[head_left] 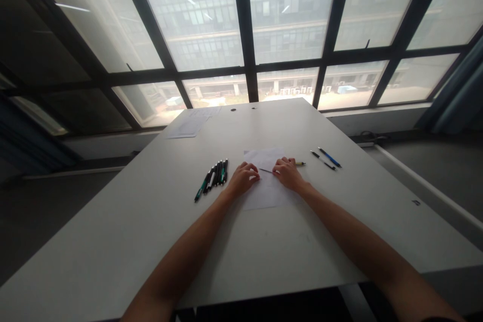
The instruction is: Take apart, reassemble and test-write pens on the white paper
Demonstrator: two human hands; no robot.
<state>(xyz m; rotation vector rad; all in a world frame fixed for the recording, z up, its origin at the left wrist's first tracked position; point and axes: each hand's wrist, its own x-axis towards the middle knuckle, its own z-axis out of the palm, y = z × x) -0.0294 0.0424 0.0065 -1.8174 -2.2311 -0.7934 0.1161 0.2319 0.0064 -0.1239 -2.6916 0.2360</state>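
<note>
The thin dark stick (265,170) sits between your two hands, above the sheet of paper (260,198), roughly midway between the left and right edges of the tabletop (113,241). Your right hand (287,172) has its grip pinching the stick at one end, with the free end pointing toward your left hand (243,178). Your left grip is curled, thumb near forefinger, beside that free end; whether it pinches anything small, you cannot tell from here.

To handle so slender a piece well, a light pinch seems best: too hard a squeeze could tip it or make it slip. Working low over the paper makes sense, since a dropped part would land on a pale sheet. Your left fingertips should meet the stick in line with its length, not push it sideways.

Watch the yellow-ended pen (301,163) poking out past your right fingers; your hand hides the rest of it, so a twist of the wrist could nudge it. Farther toward the right edge lie a black-and-white pen (323,160) and a blue pen (330,157). On the left-edge side, the bunch of pens (213,177) lies near your left hand, so swing that wrist carefully. Loose papers (184,128) rest at the far left corner, well apart.
</note>
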